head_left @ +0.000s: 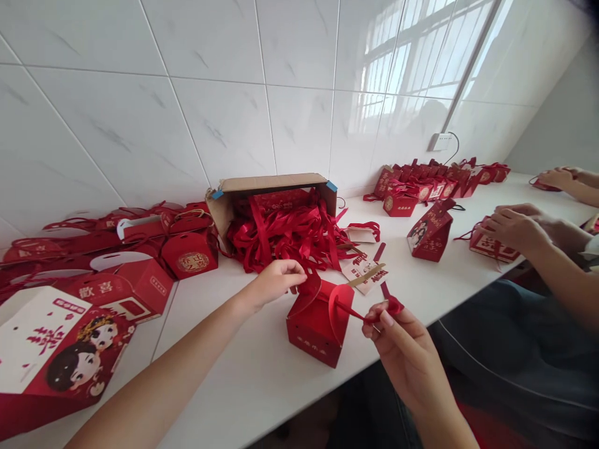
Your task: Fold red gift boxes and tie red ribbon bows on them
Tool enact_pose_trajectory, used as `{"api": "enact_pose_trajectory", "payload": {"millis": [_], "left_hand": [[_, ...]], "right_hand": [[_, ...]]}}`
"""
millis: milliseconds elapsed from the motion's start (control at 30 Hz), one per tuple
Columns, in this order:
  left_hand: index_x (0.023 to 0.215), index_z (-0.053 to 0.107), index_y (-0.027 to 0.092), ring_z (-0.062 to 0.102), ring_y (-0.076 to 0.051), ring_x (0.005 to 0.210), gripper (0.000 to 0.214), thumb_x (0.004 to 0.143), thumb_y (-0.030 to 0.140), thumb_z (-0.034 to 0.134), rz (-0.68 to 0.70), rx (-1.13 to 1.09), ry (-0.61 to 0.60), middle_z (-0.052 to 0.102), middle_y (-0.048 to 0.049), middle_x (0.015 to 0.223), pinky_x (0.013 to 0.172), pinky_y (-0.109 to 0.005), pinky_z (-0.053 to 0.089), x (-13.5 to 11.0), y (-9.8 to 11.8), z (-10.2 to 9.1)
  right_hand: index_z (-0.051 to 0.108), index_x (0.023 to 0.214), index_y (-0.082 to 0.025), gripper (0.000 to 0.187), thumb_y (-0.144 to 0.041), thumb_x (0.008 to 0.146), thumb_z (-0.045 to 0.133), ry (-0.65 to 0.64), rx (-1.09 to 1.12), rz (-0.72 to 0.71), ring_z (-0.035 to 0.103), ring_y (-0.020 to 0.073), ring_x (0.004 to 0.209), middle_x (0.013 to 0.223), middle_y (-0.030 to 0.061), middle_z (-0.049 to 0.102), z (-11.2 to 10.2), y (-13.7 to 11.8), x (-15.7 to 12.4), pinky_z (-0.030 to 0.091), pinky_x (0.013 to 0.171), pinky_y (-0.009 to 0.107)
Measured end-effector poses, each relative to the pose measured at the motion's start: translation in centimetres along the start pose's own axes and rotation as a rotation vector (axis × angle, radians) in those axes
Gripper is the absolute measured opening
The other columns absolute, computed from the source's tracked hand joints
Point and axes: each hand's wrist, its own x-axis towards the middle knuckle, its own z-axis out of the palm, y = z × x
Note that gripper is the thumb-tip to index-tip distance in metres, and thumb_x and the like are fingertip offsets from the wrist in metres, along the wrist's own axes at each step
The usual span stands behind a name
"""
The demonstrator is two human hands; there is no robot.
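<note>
A small red gift box [316, 330] stands on the white table in front of me, its rounded top flaps raised. A red ribbon [349, 310] runs out of the flap on its right side. My right hand [405, 346] pinches this ribbon between thumb and fingers, with some of it bunched at the fingertips. At the box's far left flap is my left hand [279, 284], its fingers curled together; what they hold, if anything, is partly hidden. Just behind the box lie printed card tags [367, 274].
A cardboard carton [219, 215] full of red ribbons stands against the tiled wall. Red boxes [140, 287] crowd the left, and more [423, 187] line the back right. One box [429, 234] stands nearer. Other people's hands [519, 224] handle a box at the right.
</note>
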Motion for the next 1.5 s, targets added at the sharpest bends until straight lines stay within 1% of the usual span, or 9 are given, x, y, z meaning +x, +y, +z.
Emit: {"api": "enact_pose_trajectory", "payload": {"millis": [167, 300, 400, 567, 700, 933, 1133, 1333, 1500], "left_hand": [[0.075, 0.059, 0.016, 0.058, -0.014, 0.073, 0.004, 0.073, 0.016, 0.056, -0.066, -0.367, -0.011, 0.060, -0.0025, 0.078, 0.072, -0.027, 0.048, 0.3, 1.0, -0.6], [0.058, 0.050, 0.016, 0.055, -0.015, 0.061, 0.011, 0.068, 0.015, 0.049, -0.160, -0.560, -0.135, 0.048, -0.0023, 0.061, 0.065, -0.030, 0.052, -0.1, 1.6, -0.6], [0.052, 0.044, 0.017, 0.047, -0.013, 0.052, 0.017, 0.068, 0.016, 0.050, -0.197, -0.626, -0.194, 0.037, 0.0009, 0.053, 0.056, -0.028, 0.050, -0.4, 1.7, -0.6], [0.061, 0.054, 0.013, 0.041, -0.009, 0.043, 0.018, 0.078, 0.011, 0.049, -0.227, -0.652, -0.181, 0.035, 0.0037, 0.051, 0.049, -0.023, 0.047, -0.2, 1.6, -0.7], [0.067, 0.058, 0.011, 0.043, -0.007, 0.043, 0.018, 0.083, 0.007, 0.052, -0.191, -0.653, -0.126, 0.044, 0.0021, 0.055, 0.045, -0.019, 0.045, -0.1, 1.5, -1.0], [0.080, 0.067, 0.014, 0.059, -0.013, 0.059, 0.014, 0.072, 0.006, 0.059, 0.036, -0.655, -0.055, 0.060, -0.0019, 0.067, 0.057, -0.024, 0.053, -0.4, 2.7, -2.4], [0.080, 0.072, 0.016, 0.062, -0.011, 0.065, 0.018, 0.066, 0.005, 0.072, 0.256, -0.526, 0.044, 0.066, 0.0001, 0.072, 0.063, -0.018, 0.053, -1.5, 3.6, -2.4], [0.103, 0.074, 0.023, 0.059, -0.007, 0.066, 0.034, 0.069, 0.018, 0.079, 0.545, -0.140, 0.270, 0.071, 0.0015, 0.083, 0.065, -0.014, 0.050, -3.5, 4.3, -1.5], [0.092, 0.076, 0.024, 0.060, -0.009, 0.062, 0.019, 0.073, 0.024, 0.078, 0.774, 0.032, 0.526, 0.071, 0.0024, 0.075, 0.060, -0.016, 0.050, -4.2, 4.9, -0.4]], "right_hand": [[0.072, 0.081, -0.021, 0.009, -0.026, 0.076, 0.076, 0.052, 0.042, -0.007, 0.060, 0.0087, 0.067, 0.077, 0.0002, 0.066, -0.7, -0.4, 0.4, 0.053, 0.067, 0.019], [0.070, 0.078, -0.020, 0.010, -0.026, 0.075, 0.078, 0.098, 0.071, -0.020, 0.060, 0.0083, 0.065, 0.075, -0.0006, 0.065, -1.0, -0.7, 0.7, 0.055, 0.065, 0.019], [0.070, 0.076, -0.019, 0.013, -0.025, 0.071, 0.081, 0.181, 0.084, -0.053, 0.060, 0.0071, 0.061, 0.071, -0.0032, 0.062, -1.3, -0.8, 1.2, 0.055, 0.061, 0.017], [0.069, 0.075, -0.017, 0.022, -0.023, 0.062, 0.086, 0.329, 0.079, -0.078, 0.062, 0.0072, 0.057, 0.068, -0.0042, 0.064, -2.8, -0.8, 2.2, 0.057, 0.059, 0.017], [0.067, 0.073, -0.018, 0.027, -0.020, 0.058, 0.089, 0.362, 0.112, -0.077, 0.065, 0.0087, 0.055, 0.064, -0.0038, 0.067, -3.8, -1.1, 2.6, 0.059, 0.059, 0.017], [0.068, 0.078, -0.018, 0.026, -0.021, 0.061, 0.088, 0.307, 0.087, -0.101, 0.072, 0.0129, 0.072, 0.075, -0.0005, 0.073, -3.7, -2.1, 2.1, 0.061, 0.070, 0.018], [0.066, 0.079, -0.020, 0.025, -0.020, 0.063, 0.086, 0.257, 0.034, -0.185, 0.073, 0.0145, 0.079, 0.086, 0.0034, 0.077, -3.8, -3.1, 1.5, 0.060, 0.076, 0.020], [0.070, 0.084, -0.018, 0.019, -0.033, 0.076, 0.077, 0.235, -0.087, -0.298, 0.070, 0.0134, 0.064, 0.074, 0.0032, 0.075, -2.5, -4.7, 2.5, 0.059, 0.066, 0.023], [0.073, 0.087, -0.020, 0.023, -0.036, 0.072, 0.079, 0.224, -0.259, -0.414, 0.063, 0.0119, 0.052, 0.062, -0.0006, 0.069, -0.3, -6.7, 4.3, 0.051, 0.052, 0.022]]}}
